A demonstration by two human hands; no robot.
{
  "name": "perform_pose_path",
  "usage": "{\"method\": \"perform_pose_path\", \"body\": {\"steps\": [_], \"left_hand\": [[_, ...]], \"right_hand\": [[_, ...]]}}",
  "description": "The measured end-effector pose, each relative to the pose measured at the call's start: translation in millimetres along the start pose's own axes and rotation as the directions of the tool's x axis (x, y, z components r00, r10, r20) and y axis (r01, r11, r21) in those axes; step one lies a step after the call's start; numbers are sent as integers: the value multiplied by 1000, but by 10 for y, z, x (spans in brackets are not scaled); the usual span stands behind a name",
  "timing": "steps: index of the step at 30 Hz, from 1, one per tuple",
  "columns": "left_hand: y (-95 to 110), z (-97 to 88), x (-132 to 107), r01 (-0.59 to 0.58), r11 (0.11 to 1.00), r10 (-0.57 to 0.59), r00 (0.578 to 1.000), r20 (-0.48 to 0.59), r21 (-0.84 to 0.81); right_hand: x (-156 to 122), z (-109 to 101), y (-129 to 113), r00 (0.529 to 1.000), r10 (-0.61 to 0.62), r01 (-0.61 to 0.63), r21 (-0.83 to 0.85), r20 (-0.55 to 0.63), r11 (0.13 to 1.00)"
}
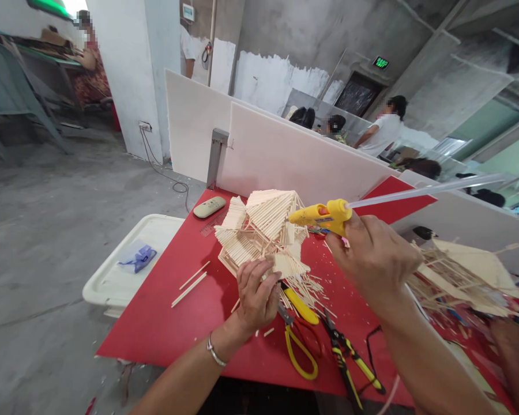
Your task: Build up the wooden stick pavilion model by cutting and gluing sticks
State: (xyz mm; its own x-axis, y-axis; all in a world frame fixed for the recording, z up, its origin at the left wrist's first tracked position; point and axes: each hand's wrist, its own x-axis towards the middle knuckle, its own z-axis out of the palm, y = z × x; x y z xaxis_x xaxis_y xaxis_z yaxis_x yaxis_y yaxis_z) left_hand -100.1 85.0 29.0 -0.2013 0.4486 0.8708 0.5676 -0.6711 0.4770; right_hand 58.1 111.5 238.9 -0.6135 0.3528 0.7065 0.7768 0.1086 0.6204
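Note:
A small model house (270, 219) built from thin wooden sticks, with slanted roofs, stands on the red tabletop (155, 334). My left hand (259, 291) grips its near edge, fingers bent over the front roof; the fingertips partly hide that edge. In my right hand (367, 248) is a yellow hot glue gun (322, 216), a long clear glue stick (424, 189) jutting from its back. The gun's nozzle points left, at or very near the upper roof; contact is unclear. Loose sticks (309, 291) lie just right of my left hand.
Yellow-handled cutters (300, 351) and black-and-yellow pliers (350, 357) lie at the near edge. A beige oblong case (210, 207) sits far left; a white lidded bin (130, 259) stands beside the table. Another stick model (462, 276) and a co-worker's arm (514, 351) are right. White panels (294, 155) stand behind.

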Motion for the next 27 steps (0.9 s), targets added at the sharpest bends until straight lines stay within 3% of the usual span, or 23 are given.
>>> {"method": "perform_pose_path", "body": {"steps": [14, 27], "left_hand": [[3, -7, 11, -13, 1000, 13, 1000, 6, 7], [16, -22, 21, -1, 1000, 1, 1000, 14, -11]], "right_hand": [[-27, -1, -7, 999, 16, -19, 78, 42, 997], [-20, -14, 13, 1000, -9, 9, 0, -2, 1000]]}}
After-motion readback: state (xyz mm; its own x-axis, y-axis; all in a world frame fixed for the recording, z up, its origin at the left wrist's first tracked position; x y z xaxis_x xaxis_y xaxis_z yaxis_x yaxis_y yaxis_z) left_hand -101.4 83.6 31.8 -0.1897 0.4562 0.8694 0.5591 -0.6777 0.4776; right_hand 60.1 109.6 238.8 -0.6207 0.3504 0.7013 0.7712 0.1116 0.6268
